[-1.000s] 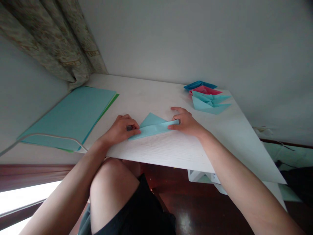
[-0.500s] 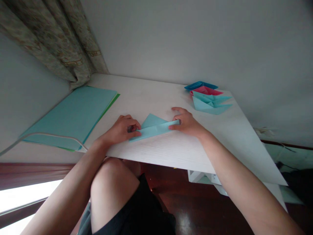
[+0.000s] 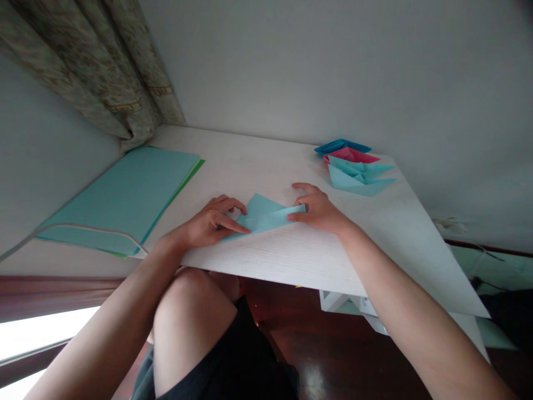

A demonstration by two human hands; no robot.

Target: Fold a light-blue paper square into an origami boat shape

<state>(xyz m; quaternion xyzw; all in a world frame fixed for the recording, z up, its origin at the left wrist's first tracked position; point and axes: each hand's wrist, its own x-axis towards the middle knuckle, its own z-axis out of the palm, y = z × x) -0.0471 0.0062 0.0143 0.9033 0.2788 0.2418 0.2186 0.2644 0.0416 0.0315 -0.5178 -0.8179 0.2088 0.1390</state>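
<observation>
Black garment (image 3: 233,355), bare knee (image 3: 194,311), bare forearms (image 3: 112,311)

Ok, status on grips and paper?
Left grip spread, touching folded light-blue paper. Right grip pinching its right end. Paper boats apart, not in the way.

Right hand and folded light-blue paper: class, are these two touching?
Touching: the head view shows the right hand pinching the right end of the folded light-blue paper, thumb on its near face.

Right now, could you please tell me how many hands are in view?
2: the left hand is at the left end of the folded light-blue paper, and the right hand pinches its right end.
</observation>
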